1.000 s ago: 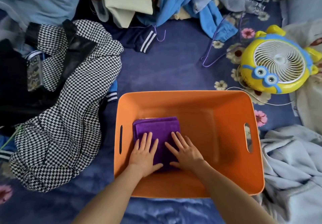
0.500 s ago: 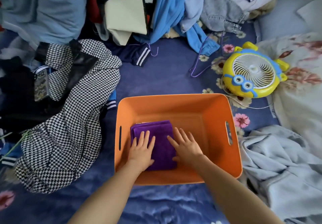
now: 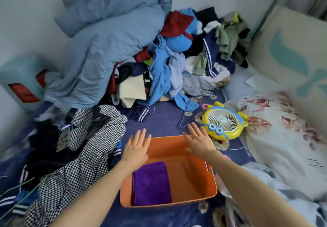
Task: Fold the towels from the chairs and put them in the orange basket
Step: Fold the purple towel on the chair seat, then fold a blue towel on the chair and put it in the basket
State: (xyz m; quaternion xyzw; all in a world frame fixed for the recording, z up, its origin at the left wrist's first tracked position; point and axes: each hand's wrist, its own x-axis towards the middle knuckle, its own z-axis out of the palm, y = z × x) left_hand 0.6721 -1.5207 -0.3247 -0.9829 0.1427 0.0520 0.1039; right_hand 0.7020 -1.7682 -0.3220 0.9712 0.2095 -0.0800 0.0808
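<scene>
A folded purple towel point(image 3: 151, 184) lies in the left part of the orange basket point(image 3: 192, 179), bottom centre of the frame. The left hand point(image 3: 137, 149) and right hand point(image 3: 198, 142) are spread open above the far rim — nothing is held. Further folding is best done to equal size, so the stack stays level.

Home bedroom. A bed point(image 3: 164, 122) with a blue floral sheet is seen, wall at its far side. On it are heaped a clothes pile point(image 3: 178, 67) and a bunched blue quilt point(image 3: 106, 41). A floral pillow point(image 3: 276, 126), a yellow cartoon fan point(image 3: 223, 123) and a purple hanger point(image 3: 184, 121) are laid on the sheet.
</scene>
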